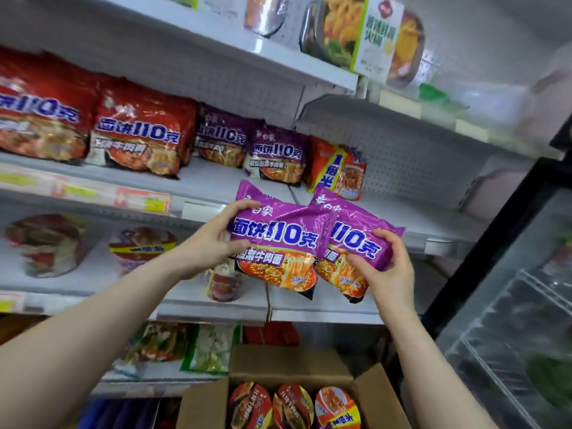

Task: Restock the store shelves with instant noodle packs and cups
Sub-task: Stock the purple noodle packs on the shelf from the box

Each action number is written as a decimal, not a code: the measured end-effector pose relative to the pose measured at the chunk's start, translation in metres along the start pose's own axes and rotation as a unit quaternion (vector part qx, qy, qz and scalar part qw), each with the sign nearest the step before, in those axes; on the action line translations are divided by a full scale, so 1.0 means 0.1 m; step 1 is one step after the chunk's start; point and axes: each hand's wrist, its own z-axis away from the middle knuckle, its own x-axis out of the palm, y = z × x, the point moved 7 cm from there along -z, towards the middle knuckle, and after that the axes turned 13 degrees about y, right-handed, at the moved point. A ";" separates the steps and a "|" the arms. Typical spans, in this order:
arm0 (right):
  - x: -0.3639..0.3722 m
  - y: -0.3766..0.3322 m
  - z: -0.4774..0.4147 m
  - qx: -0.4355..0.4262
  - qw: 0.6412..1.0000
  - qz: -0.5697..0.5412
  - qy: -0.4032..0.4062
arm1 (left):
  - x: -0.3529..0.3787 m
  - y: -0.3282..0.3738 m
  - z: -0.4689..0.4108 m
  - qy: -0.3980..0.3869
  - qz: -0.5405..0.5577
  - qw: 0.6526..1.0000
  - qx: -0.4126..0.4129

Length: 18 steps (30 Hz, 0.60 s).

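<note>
I hold two purple instant noodle packs side by side in front of the middle shelf (216, 184). My left hand (216, 239) grips the left edge of the nearer purple pack (278, 243). My right hand (383, 270) grips the right end of the second purple pack (356, 239), which sits partly behind the first. On the shelf behind them stand two more purple packs (275, 153), red packs (139, 131) to their left and an orange pack (337, 168) to their right.
An open cardboard box (309, 366) with three noodle cups (294, 404) sits below. Noodle cups (142, 246) stand on the lower shelf, green bags (210, 348) beneath. Boxed meals (371, 35) fill the top shelf. A glass-door cooler (510, 305) stands at the right.
</note>
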 end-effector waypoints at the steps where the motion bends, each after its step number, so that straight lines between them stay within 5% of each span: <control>1: 0.06 -0.06 -0.06 0.000 1.000 -0.015 -0.001 | -0.08 0.06 -0.03 0.011 -0.001 1.000 0.005; 18: 1.65 -0.70 -1.10 -0.018 0.992 -0.114 -0.041 | -1.51 0.74 -0.50 0.203 -0.075 0.976 0.041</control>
